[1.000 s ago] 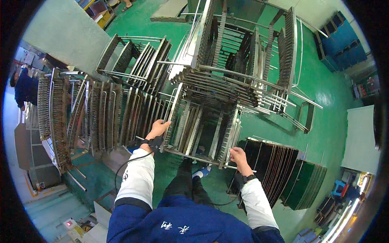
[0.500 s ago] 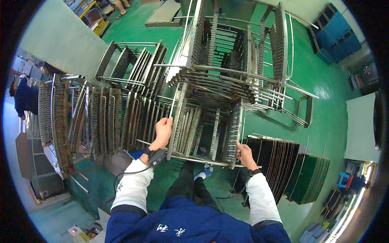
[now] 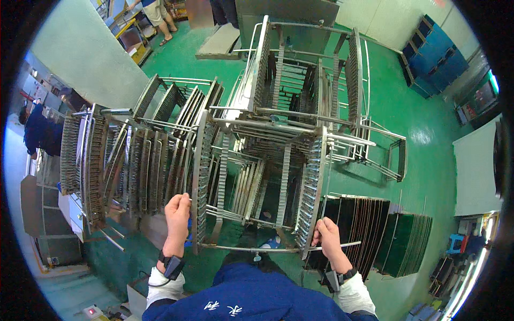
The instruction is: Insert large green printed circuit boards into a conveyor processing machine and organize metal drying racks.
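A metal rack (image 3: 201, 176) with comb-like slotted sides and crossbars is in front of my body. My left hand (image 3: 178, 216) is closed on its left side, gripping a thin rod along the outer edge. Opposite it, my right hand (image 3: 326, 235) is closed at the right slotted side (image 3: 312, 187), fingers curled at the outer rod. A round crossbar (image 3: 278, 250) joins both sides at the near end. Through the open frame, more slotted bars show below. Directly beyond is a taller stack of similar racks (image 3: 353, 75), partly overlapped by the held one.
More slotted racks (image 3: 96, 160) stand in a row at left. Dark panels (image 3: 356, 224) and green panels (image 3: 407, 241) lean upright at right on the green floor (image 3: 423, 160). Blue crates (image 3: 436, 59) stand far right. One person (image 3: 43, 128) is at far left; another's legs (image 3: 158, 16) show behind.
Both hands have come nearer my body and wider apart, the left one moving left. The rack has come up and toward me, appearing larger and apart from the racks beneath.
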Demonstrator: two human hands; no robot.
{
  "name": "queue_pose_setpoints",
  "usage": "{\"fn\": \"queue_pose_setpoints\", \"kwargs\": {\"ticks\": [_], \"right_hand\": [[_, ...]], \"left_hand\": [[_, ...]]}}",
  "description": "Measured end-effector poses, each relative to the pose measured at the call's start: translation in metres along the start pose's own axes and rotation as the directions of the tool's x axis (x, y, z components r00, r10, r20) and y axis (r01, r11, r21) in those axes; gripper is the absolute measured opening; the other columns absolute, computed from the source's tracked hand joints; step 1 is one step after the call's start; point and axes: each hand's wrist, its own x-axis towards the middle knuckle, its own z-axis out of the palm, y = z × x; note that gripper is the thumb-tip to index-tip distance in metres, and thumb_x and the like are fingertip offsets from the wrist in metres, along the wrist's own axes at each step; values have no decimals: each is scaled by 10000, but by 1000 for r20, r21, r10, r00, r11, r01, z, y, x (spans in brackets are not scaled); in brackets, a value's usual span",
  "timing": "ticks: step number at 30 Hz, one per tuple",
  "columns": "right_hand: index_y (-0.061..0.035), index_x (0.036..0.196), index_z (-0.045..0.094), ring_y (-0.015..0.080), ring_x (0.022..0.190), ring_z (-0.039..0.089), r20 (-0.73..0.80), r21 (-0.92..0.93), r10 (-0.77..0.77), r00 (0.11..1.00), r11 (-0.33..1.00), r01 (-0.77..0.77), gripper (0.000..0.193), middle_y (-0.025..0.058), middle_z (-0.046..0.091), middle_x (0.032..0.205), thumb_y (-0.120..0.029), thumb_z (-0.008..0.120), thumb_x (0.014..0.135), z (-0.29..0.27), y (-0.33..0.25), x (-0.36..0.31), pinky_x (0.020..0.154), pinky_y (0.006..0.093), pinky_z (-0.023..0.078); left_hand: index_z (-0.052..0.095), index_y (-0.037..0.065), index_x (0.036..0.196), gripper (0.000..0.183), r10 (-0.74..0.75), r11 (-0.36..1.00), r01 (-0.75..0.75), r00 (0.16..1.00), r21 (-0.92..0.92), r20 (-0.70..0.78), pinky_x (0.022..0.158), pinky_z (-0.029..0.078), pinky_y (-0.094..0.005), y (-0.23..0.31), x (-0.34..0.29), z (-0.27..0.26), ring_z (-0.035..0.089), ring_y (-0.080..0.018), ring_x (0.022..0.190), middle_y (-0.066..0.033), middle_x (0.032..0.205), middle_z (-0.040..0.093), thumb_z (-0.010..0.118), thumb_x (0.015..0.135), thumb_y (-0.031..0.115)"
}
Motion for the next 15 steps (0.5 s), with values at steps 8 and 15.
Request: {"fn": "queue_pose_setpoints", "kwargs": {"ticks": [8,15], "right_hand": [[-72,760,473,81,403,438,-56,-17,-399,915,917,398,224,-1,445,548,-229,522,911,7,-127,-24,353,213,405],[-120,732,493,18,366,306,-225,-55,-708,669,695,717,232,-70,374,506,-259,532,914,10,-285,62,307,192,209]], "left_hand": [[502,119,691,241,203,963,-203,979,-179,-19,390,152,-179,110,-1,18,249,16,445,111,541,321,528,916,201],[538,89,707,231,394,834,-301,911,-463,118,394,180,-186,197,100,149,283,12,469,102,565,358,546,908,202]]}}
